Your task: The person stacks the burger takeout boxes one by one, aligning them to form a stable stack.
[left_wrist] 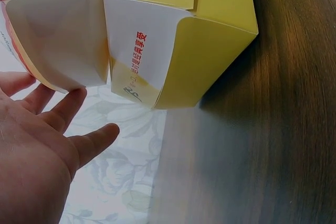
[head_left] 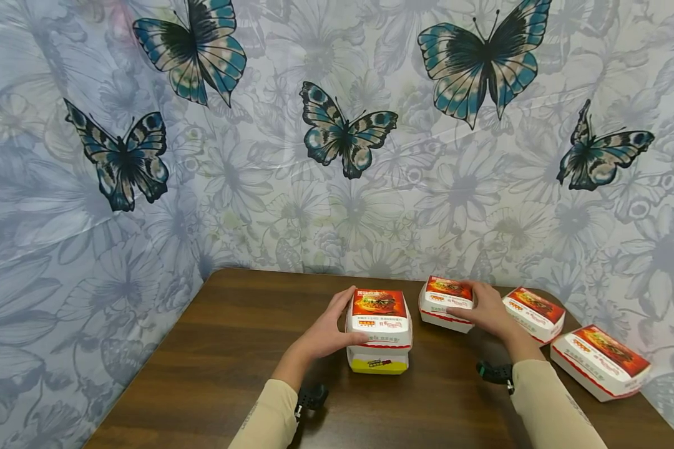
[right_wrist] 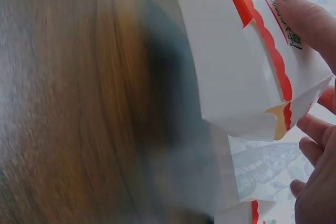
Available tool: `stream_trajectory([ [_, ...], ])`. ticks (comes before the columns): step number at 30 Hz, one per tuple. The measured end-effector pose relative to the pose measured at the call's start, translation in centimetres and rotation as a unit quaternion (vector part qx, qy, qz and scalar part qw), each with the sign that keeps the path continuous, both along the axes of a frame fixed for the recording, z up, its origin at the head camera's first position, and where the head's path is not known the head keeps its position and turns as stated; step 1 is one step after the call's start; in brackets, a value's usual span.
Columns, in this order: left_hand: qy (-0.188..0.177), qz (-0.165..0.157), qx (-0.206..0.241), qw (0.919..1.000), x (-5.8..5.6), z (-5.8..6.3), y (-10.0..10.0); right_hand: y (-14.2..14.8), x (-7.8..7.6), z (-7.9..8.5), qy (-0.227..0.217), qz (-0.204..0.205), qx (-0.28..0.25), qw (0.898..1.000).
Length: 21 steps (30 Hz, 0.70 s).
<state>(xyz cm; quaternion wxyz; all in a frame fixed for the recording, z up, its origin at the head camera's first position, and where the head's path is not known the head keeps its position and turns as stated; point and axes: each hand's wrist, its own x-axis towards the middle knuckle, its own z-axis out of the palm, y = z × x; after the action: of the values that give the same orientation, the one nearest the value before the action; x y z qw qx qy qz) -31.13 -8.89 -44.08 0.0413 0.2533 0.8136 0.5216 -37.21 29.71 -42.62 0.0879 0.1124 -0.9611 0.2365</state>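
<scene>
On the left, I have the left hand (head_left: 328,330) curled loosely around the upper burger box (head_left: 380,319), thumb in front, probably steadying it on the yellow-and-white carton (head_left: 378,364), which stands on the wooden table (head_left: 247,349). To its right, the right hand (head_left: 487,310) grips a second burger box (head_left: 445,300) across its lid, likely because that suits one hand. A third burger box (head_left: 535,313) and a fourth burger box (head_left: 602,360) sit farther right, seemingly within reach. Only my left wrist feed shows the carton's red Chinese lettering; only the right shows a red patch under the second box's scalloped edge.
</scene>
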Motion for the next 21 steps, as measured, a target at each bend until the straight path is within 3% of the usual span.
stream_trajectory([
  [7, 0.006, -0.003, 0.003, 1.0000, -0.1, -0.1, 0.0, -0.5, 0.7, 0.6, -0.016, 0.004, -0.058, 0.998],
  [14, 0.014, -0.008, 0.005, 0.9999, -0.2, -0.2, 0.1, -1.2, 1.6, 1.5, 0.005, 0.011, -0.101, 0.995],
  [21, 0.007, -0.005, 0.003, 1.0000, -0.1, -0.2, 0.1, -1.9, 2.8, 2.8, 0.014, 0.024, -0.179, 0.984],
])
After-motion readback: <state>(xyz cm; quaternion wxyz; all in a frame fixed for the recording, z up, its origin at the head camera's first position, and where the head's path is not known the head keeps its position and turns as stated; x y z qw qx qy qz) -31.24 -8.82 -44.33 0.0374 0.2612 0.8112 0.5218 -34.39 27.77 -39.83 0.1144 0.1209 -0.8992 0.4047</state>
